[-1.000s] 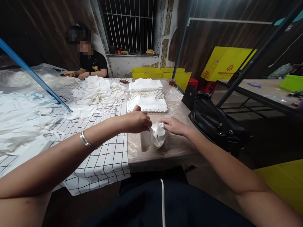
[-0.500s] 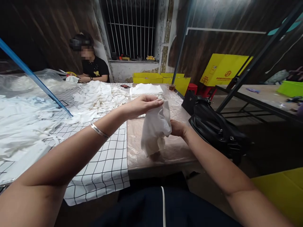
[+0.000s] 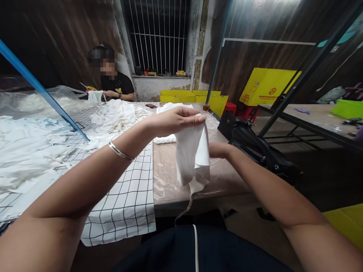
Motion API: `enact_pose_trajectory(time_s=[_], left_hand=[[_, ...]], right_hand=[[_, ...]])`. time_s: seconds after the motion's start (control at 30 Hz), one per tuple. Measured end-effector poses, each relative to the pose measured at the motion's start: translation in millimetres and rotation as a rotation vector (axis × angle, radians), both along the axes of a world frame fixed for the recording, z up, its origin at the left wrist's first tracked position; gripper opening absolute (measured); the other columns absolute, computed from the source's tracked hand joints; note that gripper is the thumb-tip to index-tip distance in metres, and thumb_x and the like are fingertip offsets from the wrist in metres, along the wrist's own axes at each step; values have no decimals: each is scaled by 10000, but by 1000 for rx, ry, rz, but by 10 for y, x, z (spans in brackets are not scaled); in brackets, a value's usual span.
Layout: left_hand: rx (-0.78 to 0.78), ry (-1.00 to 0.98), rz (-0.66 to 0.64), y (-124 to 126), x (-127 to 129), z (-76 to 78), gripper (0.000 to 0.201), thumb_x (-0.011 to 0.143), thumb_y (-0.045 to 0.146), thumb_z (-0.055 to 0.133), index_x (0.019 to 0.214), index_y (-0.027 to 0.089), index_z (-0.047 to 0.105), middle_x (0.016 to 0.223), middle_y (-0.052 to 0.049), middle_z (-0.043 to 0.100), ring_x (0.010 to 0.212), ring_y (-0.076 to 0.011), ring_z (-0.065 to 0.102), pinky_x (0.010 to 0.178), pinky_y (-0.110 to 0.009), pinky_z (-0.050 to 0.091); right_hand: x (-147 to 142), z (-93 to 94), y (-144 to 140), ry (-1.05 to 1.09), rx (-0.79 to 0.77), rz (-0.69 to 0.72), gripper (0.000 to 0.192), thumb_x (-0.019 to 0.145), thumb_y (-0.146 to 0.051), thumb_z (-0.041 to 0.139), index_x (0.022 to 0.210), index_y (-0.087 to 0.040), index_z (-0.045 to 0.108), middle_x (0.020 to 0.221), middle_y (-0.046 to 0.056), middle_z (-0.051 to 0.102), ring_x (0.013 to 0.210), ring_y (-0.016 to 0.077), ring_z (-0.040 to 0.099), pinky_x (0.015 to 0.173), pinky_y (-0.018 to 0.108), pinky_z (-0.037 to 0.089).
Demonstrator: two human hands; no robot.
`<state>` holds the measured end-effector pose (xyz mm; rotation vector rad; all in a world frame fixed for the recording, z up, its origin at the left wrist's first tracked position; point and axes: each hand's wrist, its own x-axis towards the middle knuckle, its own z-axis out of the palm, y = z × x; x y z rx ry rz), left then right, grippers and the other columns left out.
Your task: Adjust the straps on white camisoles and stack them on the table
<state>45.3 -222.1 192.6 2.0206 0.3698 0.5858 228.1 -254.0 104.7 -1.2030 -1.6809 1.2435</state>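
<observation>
My left hand (image 3: 184, 120) pinches the top edge of a piece of white cloth (image 3: 188, 155) between thumb and fingers. The cloth hangs in folds above the table, and a thin white strip trails from its lower end past the table edge. Behind the cloth's right side is my right hand (image 3: 217, 150); its fingers are hidden, so its grip does not show. Farther back on the table lies a neat stack of folded white cloth (image 3: 164, 139), partly covered by my left hand and forearm.
Loose white cloths (image 3: 25, 151) spread over the checked tablecloth (image 3: 121, 204) at left, with another pile (image 3: 121, 113) behind. A blue post (image 3: 45, 90) rises there. Black bags (image 3: 255, 147) sit at the table's right edge. A person (image 3: 117, 85) handles white cloth across the table.
The cloth has been turned and now hangs straighter, with a thin strip dangling below. My left hand has shifted slightly right. My right hand has gone further behind the cloth.
</observation>
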Motion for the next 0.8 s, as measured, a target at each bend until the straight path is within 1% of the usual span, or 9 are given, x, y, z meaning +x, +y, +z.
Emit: enact_pose_trajectory(time_s=[0.03,0.13,0.2,0.33,0.43,0.53,0.63,0.7,0.8], left_hand=[[12,17,4,-7,38,-14,317,860,399,654,723,117,615,665,8,541,626,-92,528,612,-218,437],[-2,-41,58,-18,176,-49,258,839,341,670,750,100,650,753,-15,605,680,-93,541,658,-221,436],[-96,-122,95,-7,234,-58,234,834,316,679,770,93,656,778,-29,625,687,-94,550,662,-217,438],[-363,-296,131,39,242,-88,240,802,306,736,756,97,629,695,-16,601,602,-79,536,597,-196,432],[-475,-438,101,34,261,-173,234,785,278,760,730,113,603,670,8,583,582,-69,541,597,-188,443],[-528,-480,-21,-26,319,-300,216,777,290,767,795,125,630,719,4,616,636,-86,587,629,-204,463],[-559,-390,-143,-80,374,-370,263,703,278,823,845,117,671,769,-16,661,668,-107,612,643,-230,469],[-548,-369,-143,-92,407,-337,262,659,233,848,817,104,685,747,-15,667,648,-98,602,631,-224,458],[-515,-455,-99,-87,436,-220,222,671,205,838,792,94,689,719,-13,664,637,-86,598,622,-207,451]], right_hand=[[50,125,22,55,-4,10,235,829,-361,684,953,-162,692,861,53,712,807,191,671,739,310,577],[170,518,61,203,37,153,435,876,-544,579,1077,-162,634,1004,98,710,948,215,675,803,343,585],[216,750,41,235,54,208,495,822,-571,645,1095,-159,622,1006,106,710,964,234,679,793,345,590],[279,1113,-69,6,23,116,362,732,-435,790,957,-174,680,856,53,715,828,215,696,700,297,588],[314,1328,-130,-164,4,90,215,727,-339,808,807,-183,685,708,10,675,690,164,670,620,250,561],[340,1499,-173,-180,51,93,205,732,-294,807,762,-165,651,674,0,639,642,128,634,601,228,539],[359,1588,-236,-183,125,-5,209,741,-273,797,803,-154,636,708,5,630,660,125,624,604,222,528],[351,1584,-278,-243,147,-40,229,729,-271,804,854,-158,649,753,9,643,694,132,631,614,216,525],[310,1521,-310,-340,125,-8,304,671,-260,840,911,-171,676,826,16,672,761,150,652,649,221,534]])
